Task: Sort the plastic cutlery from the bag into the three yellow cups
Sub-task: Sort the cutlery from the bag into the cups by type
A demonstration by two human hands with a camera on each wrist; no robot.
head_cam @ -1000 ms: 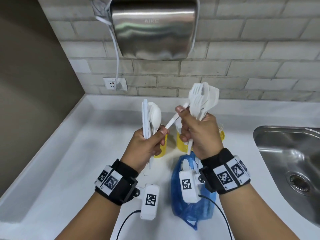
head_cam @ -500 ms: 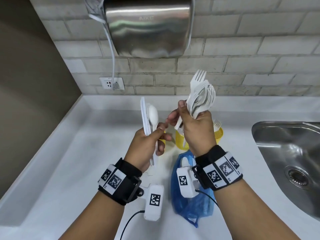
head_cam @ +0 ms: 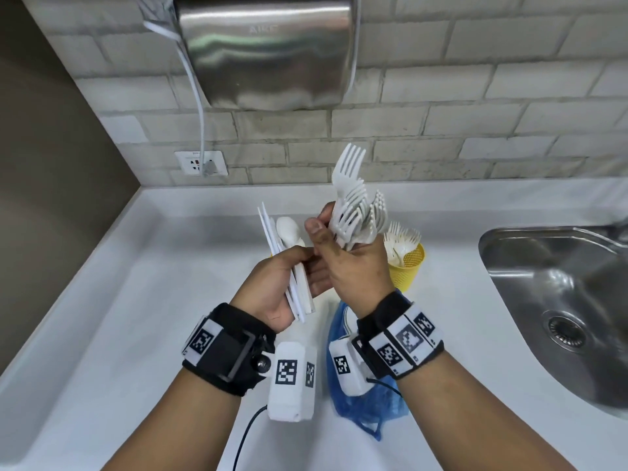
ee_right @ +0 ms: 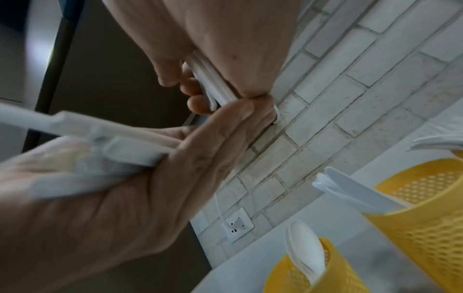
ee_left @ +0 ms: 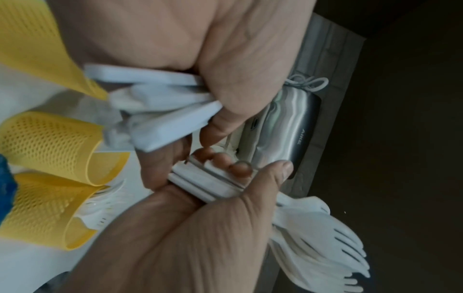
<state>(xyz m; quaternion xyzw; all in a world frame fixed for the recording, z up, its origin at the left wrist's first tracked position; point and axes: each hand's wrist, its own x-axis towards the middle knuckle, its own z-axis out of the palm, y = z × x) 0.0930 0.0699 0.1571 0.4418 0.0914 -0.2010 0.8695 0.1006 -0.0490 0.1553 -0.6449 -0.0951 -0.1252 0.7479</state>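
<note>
Nearest the camera, two forearms reach forward over a white counter (head_cam: 112, 300), each wrist wrapped in a black band with printed square markers and a white camera block. Between the wrists, one crumpled blue bag (head_cam: 356, 399) lies on the counter under the right wrist.

Just beyond, the left hand (head_cam: 272, 283) has its fingers curled round a small bundle of white knives (head_cam: 300, 294) and one spoon (head_cam: 289, 229), handles down, tips standing up. How many knives are in the bundle cannot be told; at least two flat blades show. Touching it on the right, the right hand (head_cam: 353, 266) grips a bunch of white forks (head_cam: 353, 209), tines up and fanned, one fork standing taller than the rest; the count is unclear because they overlap.

Behind the hands stand the yellow mesh cups. Only one yellow cup (head_cam: 407, 266) is plainly visible from the head view, with forks inside. The right wrist view shows two more: a cup with spoons (ee_right: 300, 277) and a cup with knives (ee_right: 426, 208).

Farther right a steel sink (head_cam: 560, 300) is sunk in the counter. On the brick wall behind are one socket (head_cam: 200, 163) and one steel hand dryer (head_cam: 268, 49).
</note>
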